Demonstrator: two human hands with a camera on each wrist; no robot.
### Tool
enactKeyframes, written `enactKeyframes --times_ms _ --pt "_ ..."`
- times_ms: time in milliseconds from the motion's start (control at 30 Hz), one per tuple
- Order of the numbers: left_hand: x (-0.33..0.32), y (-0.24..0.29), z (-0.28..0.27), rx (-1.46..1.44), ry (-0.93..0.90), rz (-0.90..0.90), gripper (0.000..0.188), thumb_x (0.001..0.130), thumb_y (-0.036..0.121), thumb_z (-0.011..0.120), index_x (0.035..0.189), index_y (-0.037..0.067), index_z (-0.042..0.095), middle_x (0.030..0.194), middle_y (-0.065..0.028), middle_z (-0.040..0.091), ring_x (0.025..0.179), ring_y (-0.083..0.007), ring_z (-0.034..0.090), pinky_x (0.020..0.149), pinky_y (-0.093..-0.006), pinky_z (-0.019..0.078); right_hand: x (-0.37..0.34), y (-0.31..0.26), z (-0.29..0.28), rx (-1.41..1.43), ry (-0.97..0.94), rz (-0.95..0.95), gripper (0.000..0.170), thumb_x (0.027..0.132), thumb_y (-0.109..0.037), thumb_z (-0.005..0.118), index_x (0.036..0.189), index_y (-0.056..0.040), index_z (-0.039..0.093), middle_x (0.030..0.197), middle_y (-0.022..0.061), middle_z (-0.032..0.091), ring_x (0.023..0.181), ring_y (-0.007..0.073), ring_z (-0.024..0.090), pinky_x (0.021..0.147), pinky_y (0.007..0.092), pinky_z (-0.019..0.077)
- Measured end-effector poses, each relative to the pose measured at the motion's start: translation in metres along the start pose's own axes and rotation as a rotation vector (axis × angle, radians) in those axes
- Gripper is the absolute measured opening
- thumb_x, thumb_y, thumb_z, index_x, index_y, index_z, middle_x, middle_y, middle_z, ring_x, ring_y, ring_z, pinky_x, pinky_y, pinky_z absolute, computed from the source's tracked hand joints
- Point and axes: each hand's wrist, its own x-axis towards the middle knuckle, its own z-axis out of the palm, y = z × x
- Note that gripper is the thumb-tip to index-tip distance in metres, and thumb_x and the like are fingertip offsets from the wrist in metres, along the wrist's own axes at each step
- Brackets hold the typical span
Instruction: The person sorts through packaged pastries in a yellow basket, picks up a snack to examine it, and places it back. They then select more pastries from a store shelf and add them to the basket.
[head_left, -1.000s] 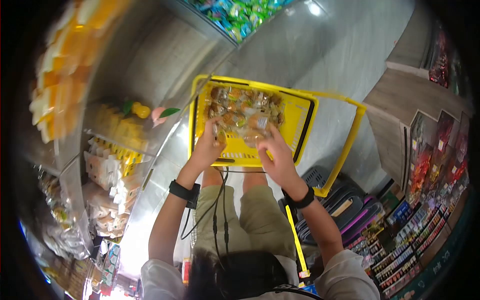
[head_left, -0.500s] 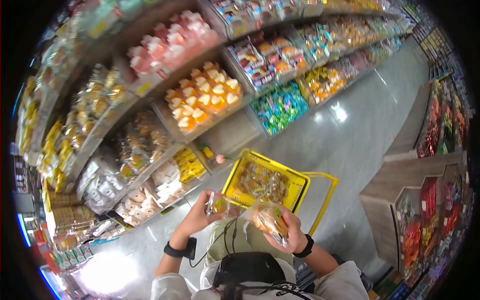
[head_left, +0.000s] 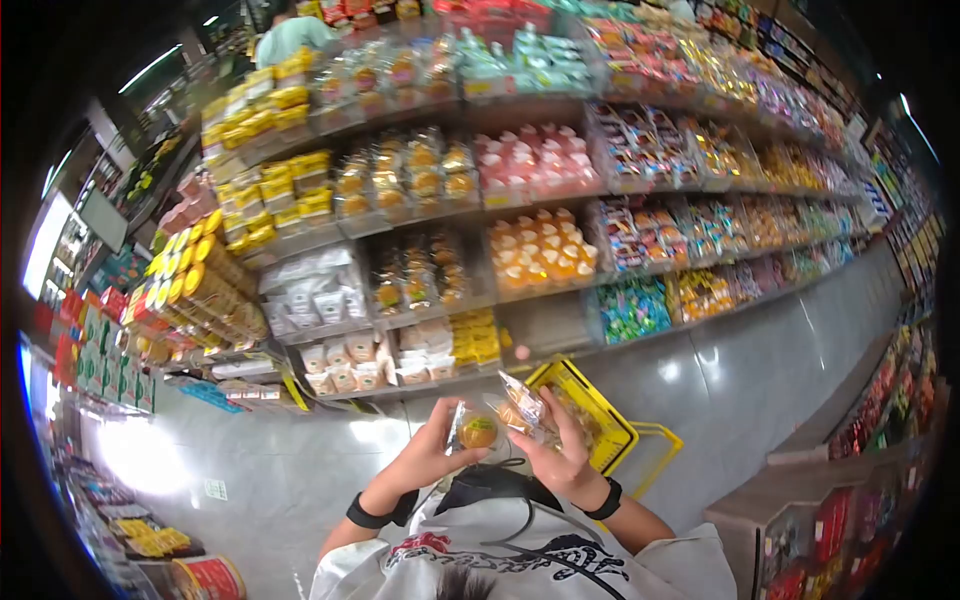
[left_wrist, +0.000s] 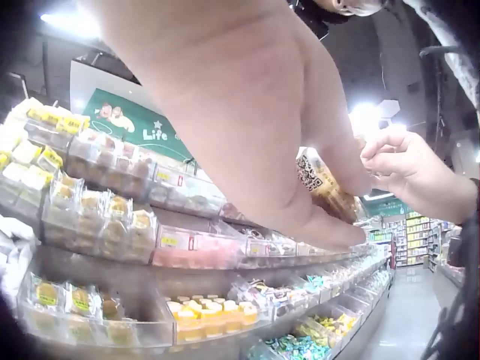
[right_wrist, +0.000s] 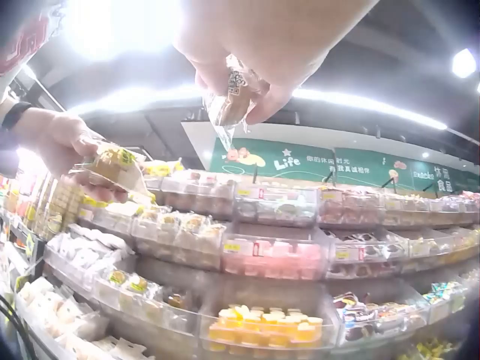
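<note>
In the head view my left hand (head_left: 425,462) holds a round brown cake (head_left: 478,432) in clear wrapping, with a green and yellow label. My right hand (head_left: 562,462) pinches another clear-wrapped brown cake (head_left: 522,410), tilted and close beside the first. The right wrist view shows a printed QR code on this packet (right_wrist: 237,101) between thumb and fingers. A QR code also shows on the left hand's packet (left_wrist: 321,184) in the left wrist view. Just past the right hand, a yellow shopping basket (head_left: 630,437) contains wrapped items, partly hidden by that hand.
Tiered shelves of packaged snacks curve along the front, including orange cups (head_left: 540,252), pink packets (head_left: 535,160) and wrapped cakes (head_left: 418,275). A wooden display unit (head_left: 800,490) stands at right. Grey floor (head_left: 720,370) runs between them. Another person (head_left: 290,40) is behind the shelves.
Both hands have come up from over the basket, carrying a wrapped cake each, and brought them close together. The head view has tilted up toward the shelves.
</note>
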Motion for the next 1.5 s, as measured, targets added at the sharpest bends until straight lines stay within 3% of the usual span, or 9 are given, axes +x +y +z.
enactKeyframes --times_ms 167,300,433,533,667,933,1233,1333,1500 --pt "-0.041 -0.008 -0.027 -0.118 0.261 0.063 0.059 0.078 0.005 0.071 0.124 0.005 0.033 0.119 -0.0096 0.045 0.116 -0.016 0.041 0.098 -0.0299 0.0346 0.014 -0.05 0.052 0.332 -0.097 0.109 0.062 0.075 -0.011 0.072 0.129 0.0015 0.044 0.114 0.0214 0.054 0.102 0.0341 0.055 0.089 0.0404 0.0444" --pt "-0.081 -0.002 -0.064 -0.535 0.133 0.101 0.066 0.077 -0.005 0.063 0.132 0.006 0.027 0.128 -0.0102 0.04 0.122 -0.0187 0.04 0.102 -0.0337 0.0337 0.031 -0.094 0.084 0.162 -0.18 -0.136 0.067 0.075 -0.014 0.071 0.132 0.0001 0.04 0.117 0.0191 0.052 0.108 0.0368 0.049 0.095 0.0428 0.0403" --pt "-0.114 -0.001 -0.101 -0.904 0.024 0.057 0.071 0.078 -0.005 0.059 0.138 0.006 0.022 0.135 -0.0098 0.036 0.124 -0.0194 0.039 0.101 -0.0341 0.0348 0.041 -0.128 0.108 0.116 -0.216 -0.289 0.027 0.07 -0.01 0.069 0.095 -0.0015 0.064 0.131 0.0222 0.044 0.111 0.0389 0.047 0.099 0.0502 0.0378" --pt "-0.131 -0.016 -0.117 -0.739 0.17 -0.022 0.069 0.082 0.001 0.06 0.139 0.006 0.021 0.134 -0.0093 0.038 0.124 -0.018 0.039 0.099 -0.0331 0.038 0.041 -0.148 0.123 0.108 -0.296 -0.321 0.009 0.069 -0.006 0.066 0.07 -0.0002 0.059 0.136 0.0231 0.039 0.114 0.0398 0.046 0.102 0.0548 0.0341" --pt "-0.15 -0.02 -0.128 -0.465 0.221 -0.009 0.067 0.081 0.006 0.066 0.135 0.006 0.026 0.127 -0.0089 0.044 0.118 -0.0153 0.043 0.095 -0.0307 0.0413 0.043 -0.174 0.124 0.334 -0.367 -0.209 0.009 0.074 -0.003 0.062 0.082 -0.0035 0.057 0.138 0.0198 0.039 0.117 0.0412 0.044 0.105 0.0541 0.0304" --pt "-0.158 -0.031 -0.137 -0.276 0.161 0.029 0.068 0.074 0.007 0.075 0.127 0.006 0.033 0.115 -0.0066 0.048 0.107 -0.0135 0.049 0.092 -0.0306 0.0427 0.055 -0.191 0.127 0.389 -0.484 0.029 0.058 0.08 -0.011 0.062 0.133 -0.0128 0.041 0.131 0.0137 0.045 0.114 0.0353 0.045 0.098 0.0457 0.036" --pt "-0.17 -0.037 -0.151 -0.067 0.056 0.099 0.068 0.071 0.004 0.075 0.125 0.005 0.033 0.116 -0.0076 0.048 0.107 -0.0148 0.05 0.09 -0.0309 0.0454 0.048 -0.188 0.145 0.314 -0.595 0.125 0.055 0.08 -0.019 0.067 0.13 -0.0093 0.046 0.119 0.0123 0.051 0.108 0.0322 0.048 0.091 0.0391 0.0391" --pt "-0.174 -0.021 -0.154 -0.338 0.048 -0.081 0.067 0.069 -0.005 0.073 0.122 0.006 0.035 0.117 -0.0065 0.048 0.108 -0.016 0.051 0.089 -0.0313 0.0474 0.052 -0.188 0.147 0.331 -0.441 0.139 0.055 0.08 -0.011 0.067 0.13 -0.0074 0.045 0.121 0.0099 0.051 0.106 0.0249 0.05 0.091 0.035 0.0406" --pt "-0.179 -0.032 -0.166 -0.425 0.026 -0.07 0.064 0.07 -0.009 0.07 0.122 0.007 0.036 0.115 -0.0065 0.047 0.11 -0.0171 0.051 0.089 -0.0329 0.0477 0.058 -0.168 0.148 0.878 -0.242 0.473 0.056 0.078 -0.004 0.069 0.13 -0.0068 0.047 0.125 0.0081 0.048 0.112 0.016 0.049 0.088 0.0276 0.0458"
